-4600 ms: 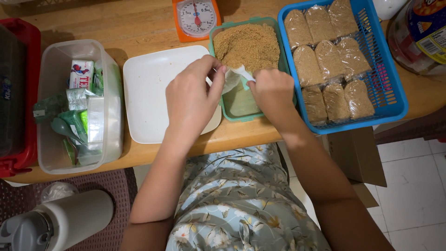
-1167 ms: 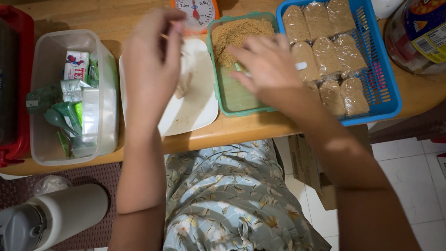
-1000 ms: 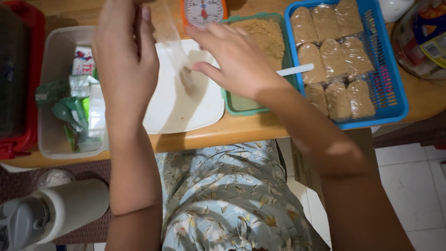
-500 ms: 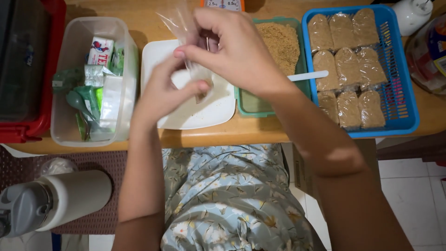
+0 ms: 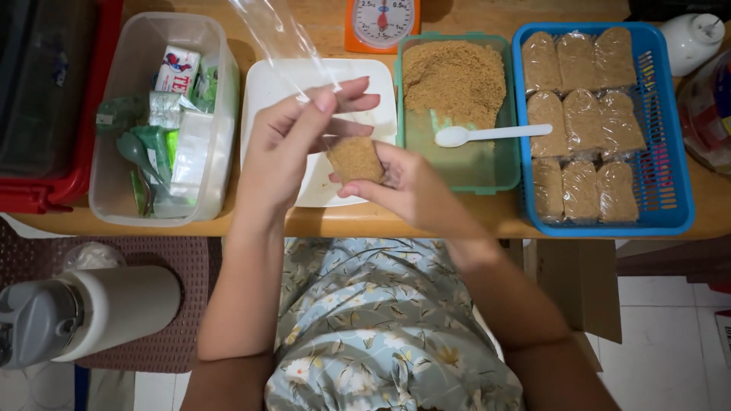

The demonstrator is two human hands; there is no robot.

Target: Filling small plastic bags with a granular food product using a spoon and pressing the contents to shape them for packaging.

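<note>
Both hands grip one clear plastic bag (image 5: 304,68): left hand (image 5: 293,148) pinches its top, right hand (image 5: 400,183) cups its brown-powder-filled bottom, above white tray (image 5: 266,84) on wooden table (image 5: 426,221); tiled floor (image 5: 670,335) below.

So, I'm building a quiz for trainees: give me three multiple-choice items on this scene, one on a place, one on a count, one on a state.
1. Where does the spoon lie?
A. green tray
B. blue basket
C. white plate

2. How many filled packs are in the basket?
A. five
B. nine
C. twelve

3. What holds the bag of powder?
A. left hand only
B. both hands
C. neither hand

Answers:
1 A: it rests in the green tray.
2 B: three rows of three.
3 B: left hand pinches the top, right hand cups the bottom.
</note>
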